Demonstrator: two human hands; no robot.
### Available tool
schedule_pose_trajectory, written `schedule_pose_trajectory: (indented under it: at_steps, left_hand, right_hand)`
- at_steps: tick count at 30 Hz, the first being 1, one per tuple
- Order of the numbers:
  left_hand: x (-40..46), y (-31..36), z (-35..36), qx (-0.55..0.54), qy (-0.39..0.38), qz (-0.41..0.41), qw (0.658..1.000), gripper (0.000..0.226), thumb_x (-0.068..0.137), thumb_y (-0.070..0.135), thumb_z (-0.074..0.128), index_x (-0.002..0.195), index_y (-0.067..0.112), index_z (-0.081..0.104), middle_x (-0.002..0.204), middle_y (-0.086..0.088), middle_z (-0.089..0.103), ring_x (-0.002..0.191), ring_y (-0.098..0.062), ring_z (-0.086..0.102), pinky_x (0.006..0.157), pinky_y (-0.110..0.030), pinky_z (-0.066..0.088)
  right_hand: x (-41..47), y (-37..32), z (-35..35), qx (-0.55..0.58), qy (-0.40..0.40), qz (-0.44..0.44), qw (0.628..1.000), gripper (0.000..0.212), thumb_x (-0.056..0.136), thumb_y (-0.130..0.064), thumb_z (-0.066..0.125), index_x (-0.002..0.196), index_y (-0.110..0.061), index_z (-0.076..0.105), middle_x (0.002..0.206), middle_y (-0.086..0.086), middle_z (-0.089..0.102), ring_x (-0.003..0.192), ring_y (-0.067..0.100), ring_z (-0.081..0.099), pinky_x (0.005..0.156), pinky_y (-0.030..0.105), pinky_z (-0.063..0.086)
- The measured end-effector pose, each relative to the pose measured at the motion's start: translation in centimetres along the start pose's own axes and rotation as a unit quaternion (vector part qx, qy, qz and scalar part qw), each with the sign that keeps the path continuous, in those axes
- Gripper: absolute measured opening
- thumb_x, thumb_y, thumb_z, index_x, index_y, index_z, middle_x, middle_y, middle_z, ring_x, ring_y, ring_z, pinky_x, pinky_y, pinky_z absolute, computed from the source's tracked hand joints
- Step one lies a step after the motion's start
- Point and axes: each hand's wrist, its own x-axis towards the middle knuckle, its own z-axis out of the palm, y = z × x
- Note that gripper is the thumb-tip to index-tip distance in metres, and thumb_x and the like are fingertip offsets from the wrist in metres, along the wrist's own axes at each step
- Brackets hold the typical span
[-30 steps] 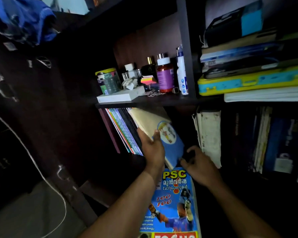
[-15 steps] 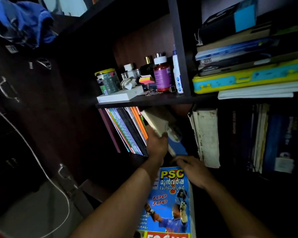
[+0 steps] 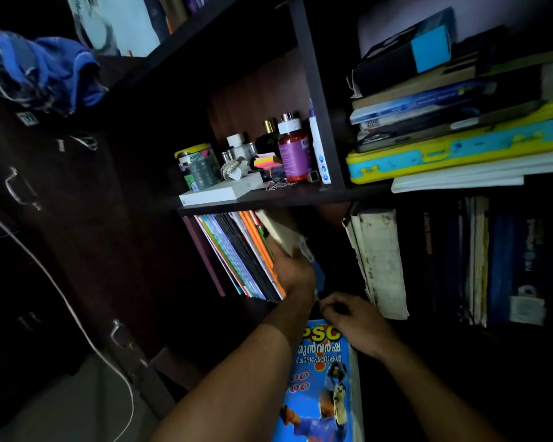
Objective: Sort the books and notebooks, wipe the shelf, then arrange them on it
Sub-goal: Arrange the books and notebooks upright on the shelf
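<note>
A: What sits in each compartment of the shelf unit (image 3: pixel 320 129)?

B: The upper left one holds small things: a patterned tin (image 3: pixel 198 165), a white flat box (image 3: pixel 221 192), a purple-labelled bottle (image 3: pixel 293 154), a white tube (image 3: pixel 319 151) and sticky notes (image 3: pixel 265 161). The upper right one holds a flat stack of books (image 3: pixel 444 100) with a yellow and blue case (image 3: pixel 460 151) near the bottom.

A: And below?

B: In the lower left compartment a row of thin notebooks (image 3: pixel 237 256) leans to the left. To the right stands a worn white book (image 3: pixel 380 260), and further right dark upright volumes (image 3: pixel 479 260).

A: Where is the book being shelved?

B: The cream-edged book (image 3: pixel 284 234) stands nearly upright against the notebooks. The left hand (image 3: pixel 292 271) presses it from the side with curled fingers round its edge. The right hand (image 3: pixel 351 320) is at its lower corner, fingers bent; whether it pinches the book I cannot tell in this dim light.

A: What differs from a second ago?

B: Then the book tilted outward, showing its blue cover; now it is pushed deeper, its cover mostly hidden. An orange notebook (image 3: pixel 259 247) has come into view. The blue PSC magazine (image 3: pixel 323 384) lies below the hands, as before.
</note>
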Motion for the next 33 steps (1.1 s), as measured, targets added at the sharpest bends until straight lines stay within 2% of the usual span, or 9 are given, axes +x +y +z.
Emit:
schedule_pose_trajectory:
  at_steps: [5, 10, 14, 17, 20, 22, 26, 30, 33]
  left_hand:
    - [0.2, -0.1, -0.2, 0.000, -0.054, 0.020, 0.998, 0.081, 0.098, 0.010, 0.062, 0.161, 0.015, 0.012, 0.140, -0.015, 0.056, 0.117, -0.035, 0.061, 0.084, -0.028, 0.045]
    - [-0.2, -0.9, -1.7, -0.093, -0.125, 0.003, 0.988, 0.057, 0.080, 0.002, 0.073, 0.127, 0.014, 0.044, 0.113, -0.008, 0.068, 0.097, -0.027, 0.066, 0.082, -0.035, 0.053]
    - [-2.1, -0.6, -5.9, -0.122, -0.192, -0.008, 0.974, 0.051, 0.088, 0.000, 0.069, 0.133, 0.014, 0.049, 0.114, -0.007, 0.069, 0.108, -0.031, 0.068, 0.095, -0.050, 0.056]
    - [-3.2, -0.5, -10.0, 0.064, -0.247, 0.054, 0.965, 0.041, 0.086, 0.038, 0.073, 0.122, 0.032, 0.054, 0.106, 0.004, 0.069, 0.102, -0.025, 0.069, 0.087, -0.045, 0.058]
    - [-3.5, -0.9, -13.9, 0.308, -0.369, 0.103, 0.871, 0.040, 0.091, 0.063, 0.063, 0.114, 0.031, 0.060, 0.106, 0.006, 0.069, 0.095, -0.011, 0.067, 0.074, -0.022, 0.050]
    - [-4.1, -1.5, -15.9, 0.305, -0.417, 0.052, 0.855, 0.033, 0.092, 0.064, 0.060, 0.098, 0.031, 0.063, 0.098, 0.011, 0.070, 0.081, -0.001, 0.067, 0.069, -0.018, 0.052]
    - [-5.1, -3.5, -17.1, 0.286, -0.351, 0.035, 0.891, 0.053, 0.080, 0.082, 0.058, 0.091, 0.030, 0.061, 0.093, 0.007, 0.070, 0.082, -0.008, 0.070, 0.073, -0.032, 0.057]
    - [-6.4, -2.5, -17.2, 0.227, -0.335, -0.008, 0.914, 0.042, 0.092, 0.055, 0.065, 0.099, 0.014, 0.058, 0.088, 0.001, 0.074, 0.066, -0.002, 0.069, 0.055, -0.017, 0.047]
    - [-6.7, -1.6, -17.4, 0.205, -0.315, -0.002, 0.927, 0.044, 0.092, 0.051, 0.067, 0.101, 0.010, 0.055, 0.086, -0.004, 0.075, 0.066, -0.009, 0.072, 0.056, -0.023, 0.052]
  right_hand:
    - [0.1, 0.0, -0.1, 0.006, 0.000, 0.004, 1.000, 0.025, 0.097, -0.039, 0.060, 0.121, -0.037, 0.065, 0.116, -0.013, 0.069, 0.097, 0.004, 0.066, 0.088, 0.028, 0.053]
    - [0.3, -0.1, 0.0, 0.006, -0.044, 0.020, 0.999, 0.037, 0.102, -0.041, 0.046, 0.138, -0.041, 0.054, 0.129, -0.002, 0.065, 0.104, 0.010, 0.065, 0.093, 0.030, 0.051]
    - [0.2, -0.2, -0.1, -0.006, -0.059, 0.017, 0.998, 0.040, 0.104, -0.039, 0.042, 0.142, -0.037, 0.050, 0.140, 0.000, 0.059, 0.119, 0.018, 0.059, 0.103, 0.035, 0.045]
    - [0.1, 0.0, -0.1, 0.001, -0.063, 0.009, 0.998, 0.032, 0.100, -0.044, 0.042, 0.129, -0.042, 0.055, 0.128, -0.003, 0.065, 0.109, 0.017, 0.064, 0.099, 0.039, 0.049]
    - [0.3, 0.1, -0.1, 0.013, -0.057, 0.005, 0.998, 0.039, 0.085, -0.055, 0.041, 0.117, -0.044, 0.059, 0.116, -0.005, 0.068, 0.098, 0.014, 0.067, 0.092, 0.041, 0.053]
    - [0.3, 0.1, 0.0, 0.018, -0.043, 0.001, 0.999, 0.034, 0.089, -0.051, 0.044, 0.115, -0.039, 0.063, 0.113, -0.006, 0.068, 0.096, 0.013, 0.066, 0.090, 0.039, 0.053]
    - [0.3, 0.3, 0.2, -0.001, -0.021, -0.006, 1.000, 0.020, 0.101, -0.038, 0.051, 0.107, -0.030, 0.068, 0.107, -0.007, 0.069, 0.097, 0.013, 0.065, 0.088, 0.032, 0.050]
    - [0.1, 0.1, 0.2, 0.000, -0.002, -0.013, 1.000, 0.025, 0.100, -0.043, 0.053, 0.097, -0.024, 0.069, 0.093, -0.007, 0.072, 0.086, 0.009, 0.067, 0.082, 0.032, 0.052]
    - [-0.1, -0.3, 0.2, 0.002, 0.015, -0.031, 0.999, 0.033, 0.100, -0.048, 0.054, 0.085, -0.021, 0.065, 0.079, -0.004, 0.070, 0.075, 0.009, 0.067, 0.072, 0.032, 0.050]
